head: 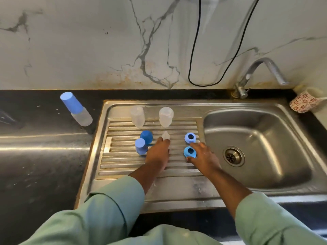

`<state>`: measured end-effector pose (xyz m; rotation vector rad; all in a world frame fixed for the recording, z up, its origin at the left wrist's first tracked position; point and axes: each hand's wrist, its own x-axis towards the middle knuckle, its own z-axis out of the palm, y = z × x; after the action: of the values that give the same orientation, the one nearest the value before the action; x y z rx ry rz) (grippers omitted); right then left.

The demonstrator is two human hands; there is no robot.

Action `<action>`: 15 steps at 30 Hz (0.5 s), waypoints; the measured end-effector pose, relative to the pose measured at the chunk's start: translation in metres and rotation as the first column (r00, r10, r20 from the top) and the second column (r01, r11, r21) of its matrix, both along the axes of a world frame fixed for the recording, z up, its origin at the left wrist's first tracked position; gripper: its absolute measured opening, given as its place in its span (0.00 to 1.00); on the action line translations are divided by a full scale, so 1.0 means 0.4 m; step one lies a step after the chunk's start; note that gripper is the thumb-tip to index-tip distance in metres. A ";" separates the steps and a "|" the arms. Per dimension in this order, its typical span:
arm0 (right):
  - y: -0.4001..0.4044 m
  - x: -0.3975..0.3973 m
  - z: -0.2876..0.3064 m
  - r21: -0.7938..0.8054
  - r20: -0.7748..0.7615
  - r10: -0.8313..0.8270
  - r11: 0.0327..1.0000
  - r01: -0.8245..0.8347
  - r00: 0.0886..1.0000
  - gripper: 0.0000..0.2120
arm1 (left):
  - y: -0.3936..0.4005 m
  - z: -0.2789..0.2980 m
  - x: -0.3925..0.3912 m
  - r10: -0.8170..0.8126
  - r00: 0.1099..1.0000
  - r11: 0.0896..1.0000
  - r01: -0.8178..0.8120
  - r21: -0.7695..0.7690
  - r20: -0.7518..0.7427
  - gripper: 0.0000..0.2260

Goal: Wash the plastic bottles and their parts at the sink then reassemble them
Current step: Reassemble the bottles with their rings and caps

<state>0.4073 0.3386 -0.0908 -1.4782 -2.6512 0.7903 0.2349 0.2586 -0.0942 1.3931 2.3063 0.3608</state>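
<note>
Blue-capped and already whole, one assembled bottle (76, 109) stands on the black counter (44, 156) at about ten o'clock from the hands, well apart from the rest. On the ribbed steel drainboard (123, 167), two clear bottle bodies (137, 116) (166, 117) stand mouth-down at twelve o'clock of the left hand, near each other but apart. Two blue caps (146, 137) (140, 148) sit just beside the left hand (158, 154) at its nine to ten o'clock. That hand lies palm-down with fairly straight fingers, and its fingertips reach a clear silicone teat (166, 135) at its twelve o'clock; whether they pinch it or merely touch it cannot be told. At two o'clock of the right hand's thumb sits one blue collar ring (190, 137); a second blue collar ring (189, 152) is caught between the thumb and forefinger of the right hand (205, 159), which curls round it. The sink basin (265, 138) lies at three o'clock, dry-looking, with the tap (261, 71) at one o'clock not running. Washing seems finished and reassembly is in hand: the next move probably calls for seating the teat through the held ring, which needs a firm pull on wet, slippery silicone.
</note>
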 end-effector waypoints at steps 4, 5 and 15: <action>0.012 0.015 0.028 -0.043 -0.080 0.063 0.997 -0.066 0.995 0.27 | -0.017 0.040 0.029 0.162 0.974 0.975 -0.183 0.124 0.161 0.06; 0.017 0.019 0.044 -0.033 -0.142 0.056 0.998 -0.061 0.988 0.25 | -0.020 0.070 0.041 0.197 0.955 0.948 -0.244 0.206 0.223 0.04; 0.029 0.043 0.181 -0.054 -0.364 0.145 0.983 -0.176 0.920 0.23 | -0.120 0.143 0.060 0.326 0.878 0.924 -0.374 0.077 0.351 0.13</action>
<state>0.4245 0.3503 -0.0183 -1.0138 -2.5038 1.0807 0.2589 0.2106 -0.0369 0.8753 2.2698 0.8210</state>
